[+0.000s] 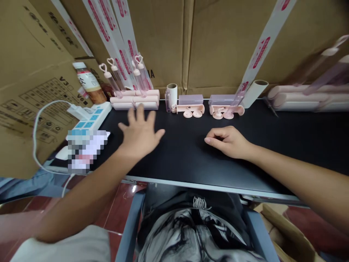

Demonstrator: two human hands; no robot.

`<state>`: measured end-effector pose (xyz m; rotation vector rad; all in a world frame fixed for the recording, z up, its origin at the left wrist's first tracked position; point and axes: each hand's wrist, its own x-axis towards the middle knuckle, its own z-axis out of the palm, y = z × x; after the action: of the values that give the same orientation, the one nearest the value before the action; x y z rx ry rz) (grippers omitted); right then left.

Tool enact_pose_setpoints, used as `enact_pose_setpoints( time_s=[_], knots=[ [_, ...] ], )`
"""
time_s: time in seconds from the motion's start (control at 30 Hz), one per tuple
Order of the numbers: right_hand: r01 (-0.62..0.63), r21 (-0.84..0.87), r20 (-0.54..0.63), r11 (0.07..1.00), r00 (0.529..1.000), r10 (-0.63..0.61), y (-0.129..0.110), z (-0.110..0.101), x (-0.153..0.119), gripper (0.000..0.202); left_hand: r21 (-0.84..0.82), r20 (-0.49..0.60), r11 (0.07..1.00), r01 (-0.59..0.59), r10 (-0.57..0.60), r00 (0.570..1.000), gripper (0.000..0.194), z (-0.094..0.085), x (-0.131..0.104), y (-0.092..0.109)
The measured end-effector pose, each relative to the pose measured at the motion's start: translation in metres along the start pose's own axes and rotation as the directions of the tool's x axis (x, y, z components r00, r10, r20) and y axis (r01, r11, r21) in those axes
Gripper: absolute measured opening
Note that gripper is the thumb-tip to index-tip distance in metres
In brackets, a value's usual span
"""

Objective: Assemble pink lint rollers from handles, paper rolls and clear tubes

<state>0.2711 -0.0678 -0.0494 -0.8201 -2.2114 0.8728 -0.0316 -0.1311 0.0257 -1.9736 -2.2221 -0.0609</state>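
"Much of that black table (180,160) was open?"

"Yes, from the middle to its pale front edge (196,186) at six o'clock."

"Fingers?"

"The left hand (141,134), at nine, had them spread apart near pink cases (147,93) at eleven; the right hand (227,142), at three, had them curled together."

"Writing?"

"V3 and V6, on the carton (35,83) at ten."

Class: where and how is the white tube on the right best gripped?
Probably grip the white tube around its upper half, right hand from the front right: its round wall is exposed there, open end up, while a pink holder and clear stick crowd its lower left.
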Motion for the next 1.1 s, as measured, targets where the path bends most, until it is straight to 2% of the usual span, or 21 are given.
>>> enact_pose_setpoints(
  time_s=[0.07, 0.13, 0.23, 0.3, 0.4, 0.47, 0.53, 0.63, 0.73, 0.8, 0.93, 1.03, 1.1],
  knots=[
    [-0.012, 0.009, -0.003, 1.000, 1.000, 0.012, 0.000, 0.001, 0.000, 0.040, 0.012, 0.023, 0.986, 0.166, -0.166, 0.986, 0.080, 0.011, 0.003, -0.035],
    [-0.019, 0.018, -0.009, 1.000, 1.000, 0.019, 0.000, 0.002, 0.001, 0.040, 0.003, 0.064, 0.962, 0.273, -0.272, 0.960, 0.087, 0.021, 0.007, -0.061],
    [-0.038, 0.033, -0.027, 0.999, 0.999, 0.039, -0.001, 0.003, 0.002, 0.040, -0.030, 0.136, 0.941, 0.336, -0.329, 0.934, 0.092, 0.029, 0.011, -0.078],
    [-0.048, 0.042, -0.034, 0.998, 0.998, 0.050, -0.001, 0.003, 0.002, 0.041, -0.037, 0.093, 0.952, 0.303, -0.299, 0.950, 0.090, 0.028, 0.012, -0.074],
    [-0.033, 0.029, -0.024, 0.999, 0.999, 0.033, -0.005, 0.002, 0.003, 0.040, -0.073, -0.091, 0.990, 0.121, -0.128, 0.988, 0.078, 0.017, 0.018, -0.051],
    [0.007, -0.013, 0.021, 1.000, 1.000, -0.007, -0.009, 0.002, 0.005, 0.038, -0.169, -0.151, 0.984, -0.052, 0.026, 0.988, 0.069, 0.008, 0.033, -0.031],
    [0.090, -0.068, 0.105, 0.994, 0.991, -0.083, -0.012, 0.002, 0.009, 0.034, -0.322, -0.174, 0.935, -0.148, 0.095, 0.980, 0.065, 0.003, 0.059, -0.014],
    [0.220, -0.130, 0.189, 0.967, 0.963, -0.194, -0.013, 0.003, 0.017, 0.029, -0.506, -0.290, 0.848, -0.157, 0.004, 0.957, 0.063, 0.009, 0.105, 0.002],
    [0.255, -0.160, 0.150, 0.953, 0.961, -0.232, -0.007, 0.004, 0.024, 0.030, -0.587, -0.286, 0.803, -0.100, -0.090, 0.954, 0.047, 0.027, 0.142, 0.007],
    [0.243, -0.164, 0.125, 0.956, 0.967, -0.224, -0.003, 0.006, 0.028, 0.030, -0.660, -0.258, 0.747, -0.079, -0.126, 0.958, 0.037, 0.041, 0.157, 0.008],
    [0.232, -0.189, 0.120, 0.954, 0.970, -0.212, 0.000, 0.006, 0.033, 0.029, -0.749, -0.253, 0.651, -0.124, -0.108, 0.961, 0.021, 0.054, 0.162, 0.007],
    [0.234, -0.298, 0.081, 0.925, 0.972, -0.220, -0.006, 0.003, 0.049, 0.028, -0.764, -0.303, 0.619, -0.184, -0.092, 0.948, 0.016, 0.047, 0.158, 0.002],
    [0.194, -0.410, 0.035, 0.891, 0.980, -0.198, -0.013, -0.001, 0.071, 0.028, -0.763, -0.385, 0.598, -0.247, -0.114, 0.916, 0.019, 0.040, 0.155, -0.003]
  ],
)
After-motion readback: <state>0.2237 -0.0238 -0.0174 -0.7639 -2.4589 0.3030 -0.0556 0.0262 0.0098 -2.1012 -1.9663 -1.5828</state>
